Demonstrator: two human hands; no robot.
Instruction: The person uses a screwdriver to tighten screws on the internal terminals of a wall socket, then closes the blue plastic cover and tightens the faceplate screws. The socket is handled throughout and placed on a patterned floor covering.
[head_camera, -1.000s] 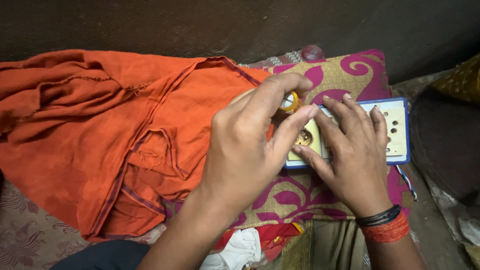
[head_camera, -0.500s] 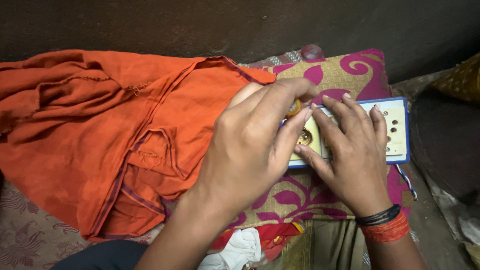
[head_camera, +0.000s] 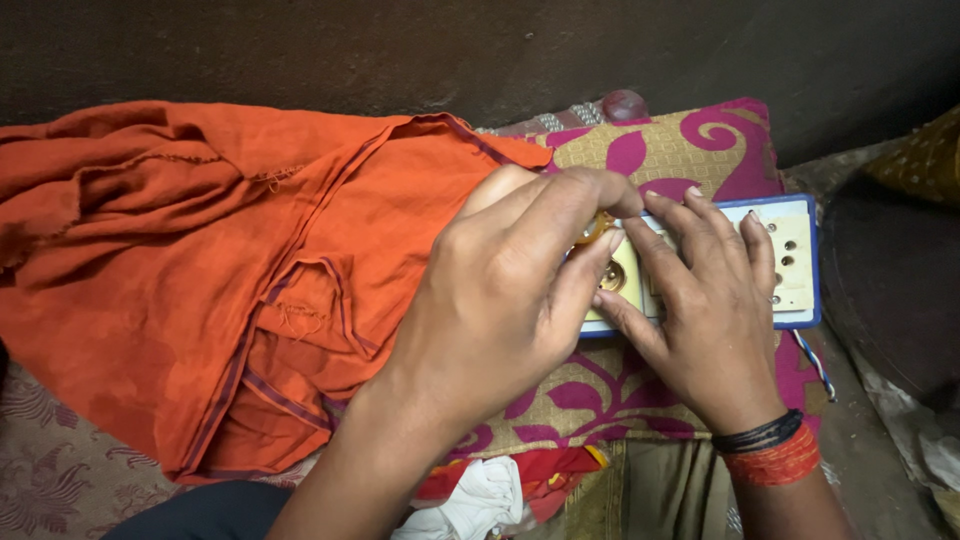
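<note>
A cream switchboard (head_camera: 790, 262) with a blue rim lies on a magenta and gold patterned cushion (head_camera: 660, 150). My right hand (head_camera: 705, 310) rests flat on it, fingers spread, with threads and a black band at the wrist. My left hand (head_camera: 500, 300) reaches over the board's left end and pinches a small round yellow part (head_camera: 592, 228) between thumb and forefinger, just above a round brass-coloured socket (head_camera: 612, 277) in the board.
A crumpled orange cloth (head_camera: 220, 270) covers the left half of the surface. A dark wall runs along the back. White and red cloth (head_camera: 480, 495) lies by the near edge. A twisted blue and white wire (head_camera: 812, 362) trails from the board's right.
My left hand has lowered the yellow part from above the board down toward the round socket. My right hand has stayed flat on the board.
</note>
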